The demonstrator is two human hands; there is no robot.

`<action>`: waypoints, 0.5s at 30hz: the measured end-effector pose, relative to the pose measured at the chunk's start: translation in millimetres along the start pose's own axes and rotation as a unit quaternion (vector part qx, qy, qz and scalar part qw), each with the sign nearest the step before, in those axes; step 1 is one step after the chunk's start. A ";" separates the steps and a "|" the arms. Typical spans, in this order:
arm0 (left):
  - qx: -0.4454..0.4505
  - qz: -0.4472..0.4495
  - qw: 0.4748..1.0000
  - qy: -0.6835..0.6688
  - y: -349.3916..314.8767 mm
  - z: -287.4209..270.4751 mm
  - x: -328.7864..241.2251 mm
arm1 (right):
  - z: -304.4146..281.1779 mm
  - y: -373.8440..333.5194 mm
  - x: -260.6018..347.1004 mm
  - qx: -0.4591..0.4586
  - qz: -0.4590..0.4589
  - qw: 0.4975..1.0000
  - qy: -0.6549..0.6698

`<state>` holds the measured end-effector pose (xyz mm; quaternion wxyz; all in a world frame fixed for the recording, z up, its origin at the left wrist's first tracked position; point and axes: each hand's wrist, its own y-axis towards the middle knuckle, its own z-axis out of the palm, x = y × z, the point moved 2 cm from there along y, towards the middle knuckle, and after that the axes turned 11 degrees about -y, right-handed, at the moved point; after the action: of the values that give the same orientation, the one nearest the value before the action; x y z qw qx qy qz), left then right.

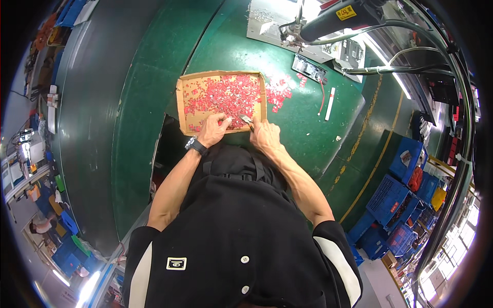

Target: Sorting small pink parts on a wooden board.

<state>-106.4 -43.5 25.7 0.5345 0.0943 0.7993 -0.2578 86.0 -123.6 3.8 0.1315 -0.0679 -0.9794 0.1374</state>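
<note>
A shallow cardboard tray (181,110) stands on the green table, strewn with many small red pieces (226,95). My left hand (211,130), with a dark watch (194,145) on its wrist, is at the tray's near edge. Its fingers pinch a small red piece (221,122). Just to the right, my right hand (265,134) is closed round a pair of pliers (246,120). Their metal jaws point left over the red pieces, apart from my left fingertips. My right palm hides most of the handles.
More red pieces (279,92) lie right of the tray. Beyond them are a black electronic module (308,66) with a red wire and a white strip (329,104). A dark cylindrical tool (336,23) hangs at the upper right. Blue crates (387,197) stand on the right.
</note>
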 end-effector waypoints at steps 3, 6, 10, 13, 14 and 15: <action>0.051 -0.118 0.967 -0.222 4.4 -2.5 11.4 | -0.3 -2.5 -7.7 -0.021 -0.036 0.997 -0.069; 0.055 -0.172 0.906 -0.382 7.0 -10.0 8.5 | -6.3 -3.1 -11.8 0.123 -0.004 0.992 -0.003; 0.099 -0.163 0.944 -0.269 27.2 9.8 -2.9 | -5.7 -15.6 -7.1 0.117 0.002 0.993 0.002; 0.139 -0.120 0.965 -0.187 57.3 45.6 -24.2 | 0.4 -22.7 -7.2 0.104 -0.003 0.994 0.023; 0.163 -0.097 0.970 -0.150 68.7 58.7 -29.3 | 0.7 -23.0 -7.2 0.102 0.002 0.994 0.023; 0.167 -0.099 0.972 -0.137 77.7 70.6 -37.9 | 0.2 -22.4 -7.1 0.107 0.003 0.994 0.026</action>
<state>-0.7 -9.0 14.9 0.5873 0.0668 0.6699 -0.4493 90.5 -146.3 8.4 0.1627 -0.0599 -0.9552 0.2401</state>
